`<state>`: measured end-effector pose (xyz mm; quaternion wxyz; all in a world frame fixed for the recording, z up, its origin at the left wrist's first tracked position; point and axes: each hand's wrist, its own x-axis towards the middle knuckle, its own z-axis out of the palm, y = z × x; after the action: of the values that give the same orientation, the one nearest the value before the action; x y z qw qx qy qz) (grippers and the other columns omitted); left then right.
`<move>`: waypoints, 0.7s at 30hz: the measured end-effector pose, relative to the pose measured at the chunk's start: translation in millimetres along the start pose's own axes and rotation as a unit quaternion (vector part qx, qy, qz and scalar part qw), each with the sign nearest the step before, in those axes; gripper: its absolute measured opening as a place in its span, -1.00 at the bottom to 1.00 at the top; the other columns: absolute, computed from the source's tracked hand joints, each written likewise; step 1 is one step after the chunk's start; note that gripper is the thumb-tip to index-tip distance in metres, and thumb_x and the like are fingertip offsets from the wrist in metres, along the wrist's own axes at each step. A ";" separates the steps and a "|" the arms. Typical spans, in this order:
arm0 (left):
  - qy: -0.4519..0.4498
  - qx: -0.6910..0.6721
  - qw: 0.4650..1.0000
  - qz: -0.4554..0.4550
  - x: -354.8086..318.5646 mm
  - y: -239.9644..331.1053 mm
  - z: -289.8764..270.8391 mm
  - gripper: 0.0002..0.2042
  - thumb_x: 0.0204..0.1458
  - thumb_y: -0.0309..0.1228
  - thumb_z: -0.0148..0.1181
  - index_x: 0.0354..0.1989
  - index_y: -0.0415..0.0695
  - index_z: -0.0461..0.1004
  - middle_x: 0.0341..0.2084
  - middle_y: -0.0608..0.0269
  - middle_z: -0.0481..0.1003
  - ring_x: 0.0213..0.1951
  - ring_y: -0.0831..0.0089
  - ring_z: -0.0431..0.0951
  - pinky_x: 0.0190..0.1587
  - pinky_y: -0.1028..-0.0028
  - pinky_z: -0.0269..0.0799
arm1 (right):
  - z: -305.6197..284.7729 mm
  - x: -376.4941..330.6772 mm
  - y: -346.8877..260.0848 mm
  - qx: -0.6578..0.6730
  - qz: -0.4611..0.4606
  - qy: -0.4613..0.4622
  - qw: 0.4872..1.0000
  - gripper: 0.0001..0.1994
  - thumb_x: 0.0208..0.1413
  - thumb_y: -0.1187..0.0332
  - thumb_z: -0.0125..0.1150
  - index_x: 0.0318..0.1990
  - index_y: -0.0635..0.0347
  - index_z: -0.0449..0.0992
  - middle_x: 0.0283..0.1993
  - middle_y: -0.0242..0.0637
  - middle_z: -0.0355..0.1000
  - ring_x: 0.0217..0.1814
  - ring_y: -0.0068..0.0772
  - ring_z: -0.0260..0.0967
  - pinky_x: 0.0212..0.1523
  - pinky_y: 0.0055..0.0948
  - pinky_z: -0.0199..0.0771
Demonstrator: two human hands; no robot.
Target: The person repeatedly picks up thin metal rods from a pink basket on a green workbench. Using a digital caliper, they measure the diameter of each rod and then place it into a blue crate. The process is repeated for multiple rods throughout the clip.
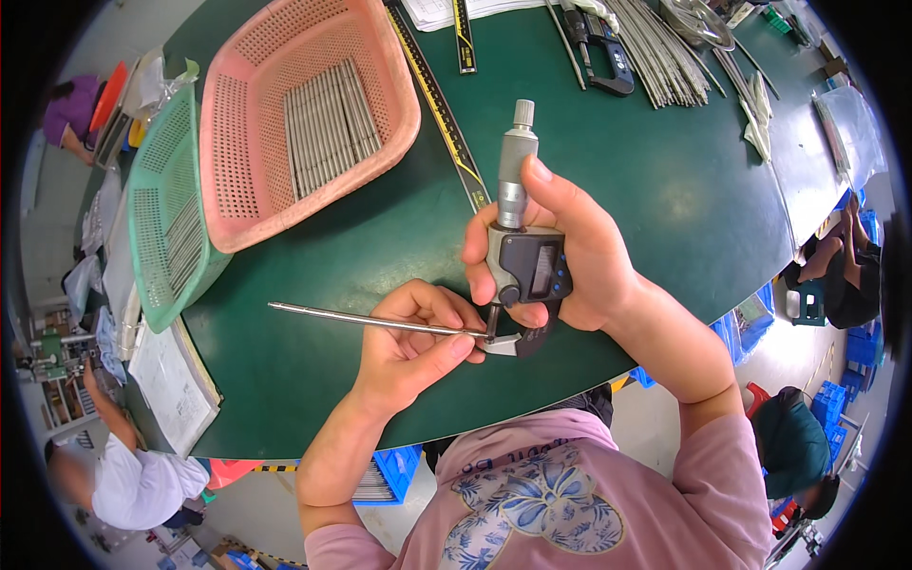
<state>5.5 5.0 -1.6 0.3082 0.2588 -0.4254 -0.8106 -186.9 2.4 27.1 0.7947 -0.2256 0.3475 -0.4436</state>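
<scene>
Between the thumb and fingers of my left hand (413,347) is a thin metal rod (332,314), its free end pointing left. The rod's right end sits in the jaw gap of a digital micrometer (528,264). My right hand (584,237) is wrapped round the micrometer, thumb along its silver barrel and fingers at the frame. Its display faces up; whether both measuring faces touch the rod is too small to tell. To the left, a pink perforated basket (313,198) holds a row of similar rods (331,123).
A green basket (157,275) with more rods leans beside the pink one. Rulers (442,114), a second micrometer (608,62) and a pile of rods (660,52) lie at the table's far side. Papers (171,385) rest at the left edge. Other people sit around.
</scene>
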 end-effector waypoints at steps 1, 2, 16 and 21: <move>-0.001 0.000 1.000 0.000 0.3 0.1 0.1 -0.85 -0.11 -0.65 0.09 -0.41 -0.21 0.26 -0.36 0.11 0.39 -0.30 0.48 0.45 -0.28 0.50 0.49 | 0.2 -0.9 -0.7 0.000 0.002 -0.002 1.000 -0.34 0.02 -0.23 -0.34 -0.41 0.31 0.37 -0.58 -0.14 0.37 -0.79 -0.52 0.14 -0.80 -0.65 0.14; -0.001 0.000 1.000 -0.001 0.2 0.4 0.3 -0.85 -0.11 -0.65 0.10 -0.41 -0.21 0.26 -0.36 0.11 0.39 -0.30 0.48 0.46 -0.28 0.50 0.49 | 0.6 -2.2 -1.5 0.001 0.003 -0.004 1.000 -0.36 0.02 -0.22 -0.29 -0.42 0.31 0.37 -0.59 -0.18 0.37 -0.80 -0.53 0.12 -0.77 -0.64 0.13; 0.047 0.012 0.999 -0.006 2.0 0.5 4.3 -0.85 -0.08 -0.53 0.15 -0.44 -0.25 0.28 -0.45 0.12 0.41 -0.41 0.46 0.47 -0.34 0.48 0.48 | -0.7 -1.0 -1.4 -0.004 -0.009 -0.009 1.000 -0.27 0.01 -0.28 -0.45 -0.40 0.31 0.40 -0.59 -0.14 0.36 -0.78 -0.51 0.15 -0.81 -0.65 0.15; 0.045 0.011 0.999 -0.002 2.0 -0.4 2.1 -0.85 -0.08 -0.53 0.16 -0.44 -0.25 0.28 -0.46 0.12 0.41 -0.45 0.46 0.47 -0.37 0.52 0.45 | -0.5 0.2 -0.2 -0.010 -0.005 -0.003 1.000 -0.26 0.01 -0.29 -0.48 -0.39 0.30 0.39 -0.58 -0.15 0.36 -0.78 -0.52 0.16 -0.82 -0.65 0.14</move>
<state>2.6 4.8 -1.2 0.3222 0.2992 -0.4195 -0.7941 -187.3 2.1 26.8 0.7909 -0.2373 0.3483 -0.4436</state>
